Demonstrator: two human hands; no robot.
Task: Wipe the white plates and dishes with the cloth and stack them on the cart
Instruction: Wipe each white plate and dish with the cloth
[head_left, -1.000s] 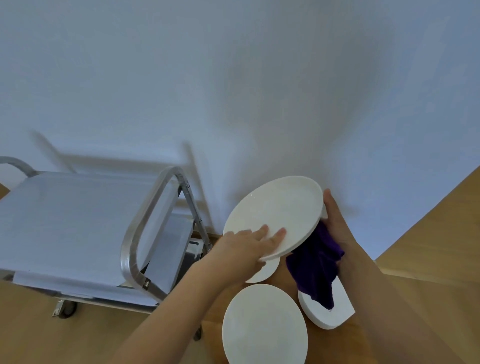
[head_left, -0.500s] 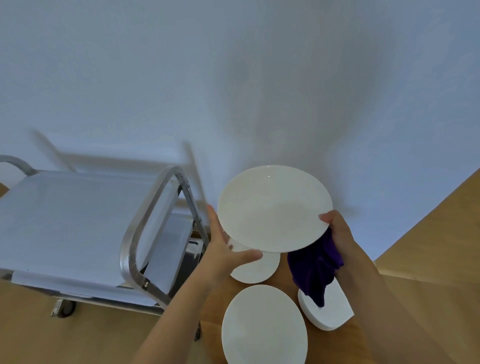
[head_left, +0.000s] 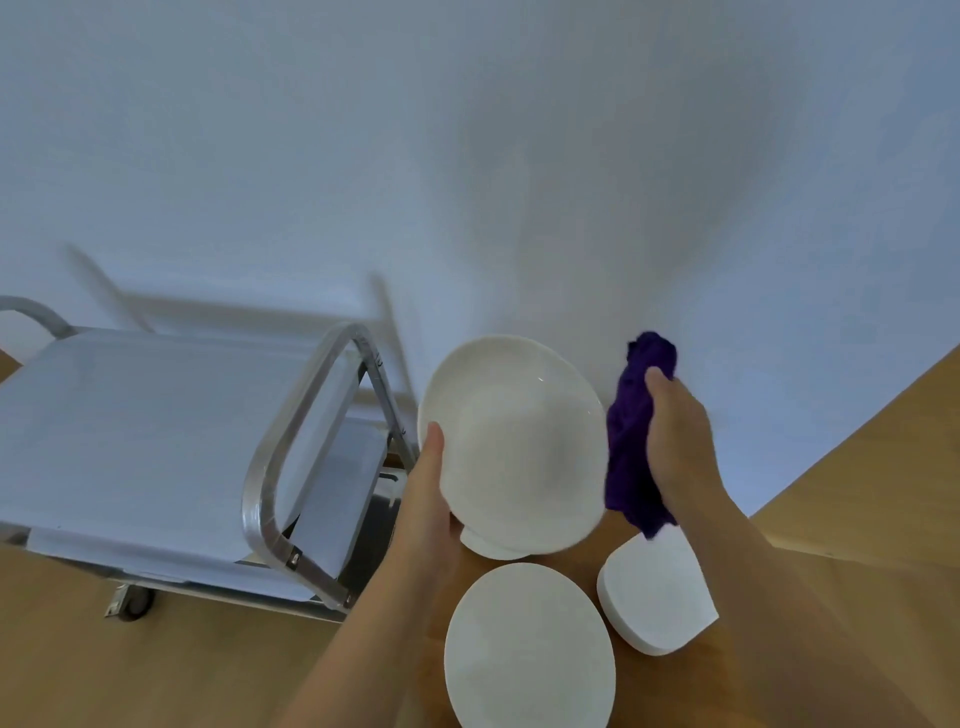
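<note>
Holding a plate tilted above the tabletop by its rim in the left hand, clutching the cloth in the right hand just beside it, ready for wiping, then stacking on the cart.

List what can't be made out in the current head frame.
- Left hand fingers: behind the held plate; only the thumb on the rim shows.
- Small dish: mostly covered by the held plate.
- Round plate on the table: near edge cut off by the frame bottom.
- Right hand fingers: wrapped into the purple cloth, so hidden.
- Cart: left side cut off by the frame edge; lower shelf largely hidden under the top shelf.
</note>
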